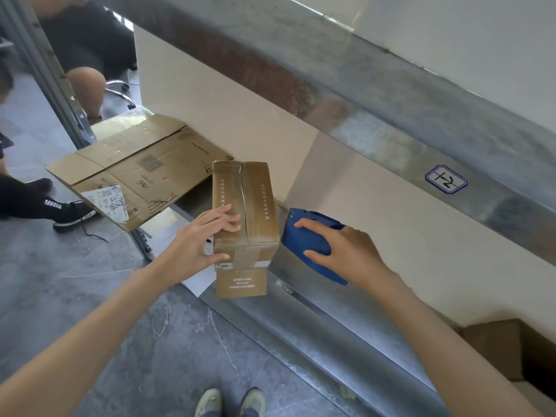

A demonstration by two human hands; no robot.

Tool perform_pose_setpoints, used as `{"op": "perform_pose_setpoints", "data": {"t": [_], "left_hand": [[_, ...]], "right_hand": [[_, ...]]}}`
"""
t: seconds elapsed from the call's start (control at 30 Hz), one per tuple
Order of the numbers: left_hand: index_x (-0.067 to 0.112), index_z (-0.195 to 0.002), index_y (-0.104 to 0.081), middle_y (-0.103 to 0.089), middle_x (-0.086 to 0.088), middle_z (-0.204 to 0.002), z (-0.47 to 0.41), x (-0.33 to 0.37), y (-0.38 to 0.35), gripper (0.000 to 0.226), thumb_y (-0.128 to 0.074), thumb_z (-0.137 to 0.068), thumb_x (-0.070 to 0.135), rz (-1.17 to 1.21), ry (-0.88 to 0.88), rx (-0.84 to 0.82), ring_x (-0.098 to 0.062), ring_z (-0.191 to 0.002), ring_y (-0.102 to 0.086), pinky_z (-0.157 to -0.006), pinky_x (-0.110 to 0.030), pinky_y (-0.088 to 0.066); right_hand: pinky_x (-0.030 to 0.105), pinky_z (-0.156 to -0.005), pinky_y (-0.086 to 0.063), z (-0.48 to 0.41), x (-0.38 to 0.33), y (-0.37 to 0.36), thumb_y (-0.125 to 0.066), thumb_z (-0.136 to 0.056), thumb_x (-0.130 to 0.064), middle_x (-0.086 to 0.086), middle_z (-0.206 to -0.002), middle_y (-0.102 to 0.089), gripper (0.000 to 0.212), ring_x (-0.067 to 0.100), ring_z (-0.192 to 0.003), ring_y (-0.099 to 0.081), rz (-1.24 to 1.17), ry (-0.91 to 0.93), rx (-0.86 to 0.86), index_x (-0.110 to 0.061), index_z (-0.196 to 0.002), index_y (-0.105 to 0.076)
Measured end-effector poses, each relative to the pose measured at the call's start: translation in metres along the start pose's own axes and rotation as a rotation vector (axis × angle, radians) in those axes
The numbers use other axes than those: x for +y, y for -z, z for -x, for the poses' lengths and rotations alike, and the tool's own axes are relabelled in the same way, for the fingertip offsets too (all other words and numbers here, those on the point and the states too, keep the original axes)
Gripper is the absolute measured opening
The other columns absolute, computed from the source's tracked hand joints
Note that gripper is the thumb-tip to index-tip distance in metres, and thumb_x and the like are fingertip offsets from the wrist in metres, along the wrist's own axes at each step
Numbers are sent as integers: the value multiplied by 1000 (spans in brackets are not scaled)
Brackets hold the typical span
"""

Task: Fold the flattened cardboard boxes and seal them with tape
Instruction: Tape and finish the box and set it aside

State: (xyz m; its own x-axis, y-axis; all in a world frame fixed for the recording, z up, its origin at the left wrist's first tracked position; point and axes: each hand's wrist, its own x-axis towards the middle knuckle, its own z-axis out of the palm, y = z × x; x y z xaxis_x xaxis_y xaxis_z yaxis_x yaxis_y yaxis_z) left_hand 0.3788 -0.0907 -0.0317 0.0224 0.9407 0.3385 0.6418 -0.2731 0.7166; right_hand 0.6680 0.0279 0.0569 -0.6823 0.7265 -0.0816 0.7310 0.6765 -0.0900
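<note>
I was working at a cream bench [376, 206] with metal rails, over a grey stone floor [90, 296]. The box [255, 203] stood at the bench's near edge between my two hands, its length running away from me. I judged it was set there so the top seam lay along the line a tape pull would take. My left hand [201, 239] lay on the box's left top edge, fingers straight and pressed flat, thumb against the near end. It looked like a bracing hold rather than a clasp, there to stop the box sliding. My right hand [346, 251] was curled round the blue dispenser [304, 236], which sat just right of the box near its end, forefinger over the top and thumb low on the side. I could not tell whether the dispenser touched the box. Glossy tape seemed to run down the top seam already. Below my left thumb a flap [240, 282] hung loose over the front rail, so I took that end as not yet closed. Beyond my left hand a flat sheet of cardboard [135, 164] with a white label [108, 200] overhung the bench end, probably next in line. Another carton [511, 347] showed well behind my right elbow.
</note>
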Motion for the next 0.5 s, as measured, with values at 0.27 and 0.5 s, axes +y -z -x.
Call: {"op": "perform_pose_setpoints", "data": {"t": [0.27, 0.5], "left_hand": [[20, -121, -64, -52, 20, -139, -3, 2, 0, 57, -89, -70, 9, 10, 28, -8, -5, -145, -32, -118, -27, -29], [20, -121, -65, -52, 19, -140, -2, 4, 1, 58, -89, -70, 10, 22, 51, -2, -4, -145, -32, -119, -23, -28]], "right_hand": [[30, -43, -25, -13, -23, -20, -47, -99, -41, 4, -63, -57, 51, 23, -55, -56, 218, 42, 61, -43, -147, -30], [35, -50, -44, -45, -15, -45, -58, -96, -40, -2, -64, -52, 48, 16, -56, -50, -31, -75, 66, -41, -139, -37]]}}
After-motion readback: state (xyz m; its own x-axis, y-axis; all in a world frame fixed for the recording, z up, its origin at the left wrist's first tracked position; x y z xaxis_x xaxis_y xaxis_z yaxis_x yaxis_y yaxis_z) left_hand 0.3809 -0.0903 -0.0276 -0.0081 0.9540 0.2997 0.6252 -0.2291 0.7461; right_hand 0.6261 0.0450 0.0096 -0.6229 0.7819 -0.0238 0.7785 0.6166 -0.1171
